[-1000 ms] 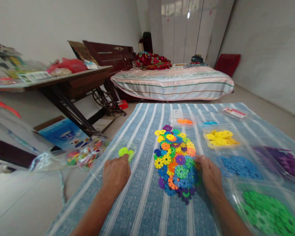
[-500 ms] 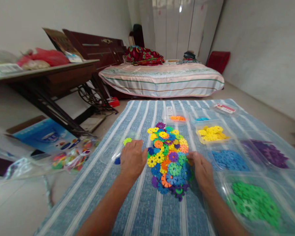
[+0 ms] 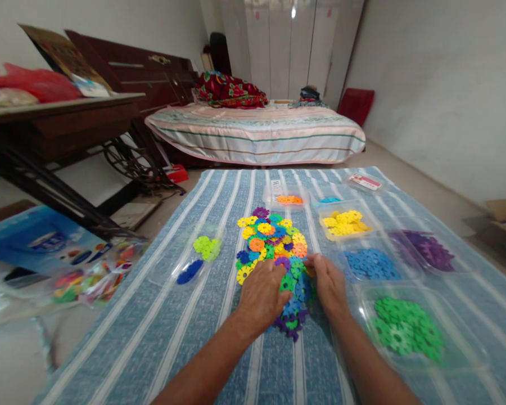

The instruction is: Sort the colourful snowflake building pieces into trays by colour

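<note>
Discs [image 3: 270, 242] in many colours lie piled mid-cloth [image 3: 219, 337]. The left hand [image 3: 261, 295] lies flat and open on the pile's near side. The right hand [image 3: 329, 284] curls at its right edge; whether it pinches anything cannot be told. Trays [image 3: 365, 308] of sorted pieces sit right. The far label [image 3: 365, 181] is unreadable.

Pile of flat, notched plastic discs [image 3: 270, 244] in yellow, orange, blue, green and purple. They overlap in a loose heap lying on the middle of the striped blue cloth [image 3: 211, 349], longer from near to far.
</note>
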A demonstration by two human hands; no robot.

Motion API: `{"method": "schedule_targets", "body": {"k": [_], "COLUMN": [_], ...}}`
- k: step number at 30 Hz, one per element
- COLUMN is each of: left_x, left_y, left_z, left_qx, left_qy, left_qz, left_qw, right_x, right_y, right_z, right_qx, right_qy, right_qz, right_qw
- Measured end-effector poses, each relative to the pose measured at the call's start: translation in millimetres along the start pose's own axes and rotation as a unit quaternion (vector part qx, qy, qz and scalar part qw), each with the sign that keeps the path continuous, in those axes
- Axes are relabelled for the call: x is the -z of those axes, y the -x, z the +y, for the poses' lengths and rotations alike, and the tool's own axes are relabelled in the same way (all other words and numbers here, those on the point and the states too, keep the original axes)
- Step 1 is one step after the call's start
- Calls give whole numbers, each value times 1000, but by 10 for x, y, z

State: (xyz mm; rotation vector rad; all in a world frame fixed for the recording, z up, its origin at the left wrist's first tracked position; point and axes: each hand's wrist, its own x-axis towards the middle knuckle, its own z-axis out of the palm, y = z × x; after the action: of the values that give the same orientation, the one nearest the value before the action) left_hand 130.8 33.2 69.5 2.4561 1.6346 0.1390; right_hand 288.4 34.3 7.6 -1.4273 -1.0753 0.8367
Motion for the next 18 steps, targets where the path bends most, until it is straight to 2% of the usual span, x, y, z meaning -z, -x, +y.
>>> {"method": "schedule_targets", "body": {"k": [8,13,16,18], "left_x": [21,64,102,117], "left_y": [29,-30,-93,-130], "left_z": [-35,-53,120,340], "left_qx": [5,57,88,61], "left_qy": [9,123,234,326], "left_qz": [30,45,48,33], "left_qw": [999,990,967,943], "right_x": [-8,4,9,0], "right_y": [-13,-15,-3,16], "right_z": [47,43,29,24], "right_qx": [-12,-13,-9,0], "right_qy": [-11,-8,-6,-16], "right_qz": [-10,-8,-6,-2], "right_qw": [1000,1000,1000,1000]}}
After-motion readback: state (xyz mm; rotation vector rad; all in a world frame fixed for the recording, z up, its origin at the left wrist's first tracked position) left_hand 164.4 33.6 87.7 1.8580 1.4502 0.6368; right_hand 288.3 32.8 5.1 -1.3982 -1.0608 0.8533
